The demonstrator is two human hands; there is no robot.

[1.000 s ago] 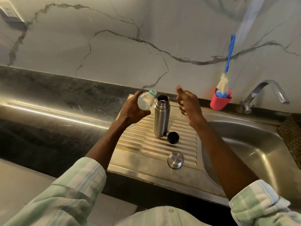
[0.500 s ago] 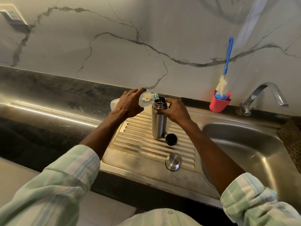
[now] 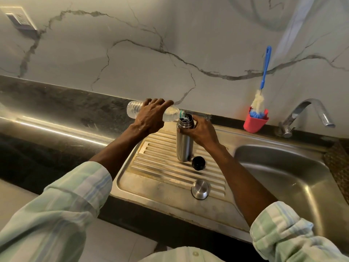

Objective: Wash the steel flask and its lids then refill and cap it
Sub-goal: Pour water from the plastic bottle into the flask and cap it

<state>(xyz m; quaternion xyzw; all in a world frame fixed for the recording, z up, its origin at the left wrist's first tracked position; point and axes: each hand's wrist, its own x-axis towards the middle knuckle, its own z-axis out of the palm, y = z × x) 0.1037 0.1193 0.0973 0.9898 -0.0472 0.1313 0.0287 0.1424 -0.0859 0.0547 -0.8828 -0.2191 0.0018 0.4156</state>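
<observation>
The steel flask (image 3: 184, 146) stands upright and uncapped on the ribbed drainboard (image 3: 160, 167). My right hand (image 3: 202, 130) grips its neck from the right. My left hand (image 3: 151, 116) holds a clear plastic water bottle (image 3: 133, 108) tipped on its side, its mouth over the flask's opening, and water runs in. The black inner lid (image 3: 198, 163) lies on the drainboard just right of the flask's base. The steel outer cap (image 3: 200, 189) sits nearer the front edge.
The sink basin (image 3: 283, 178) lies to the right, with a curved tap (image 3: 309, 112) behind it. A red cup (image 3: 255, 122) holding a blue-handled bottle brush (image 3: 264, 72) stands against the marble wall. Dark countertop (image 3: 47, 120) stretches to the left.
My left hand has tilted the bottle from upright down to the flask's mouth. My right hand came down from the air and took hold of the flask's neck.
</observation>
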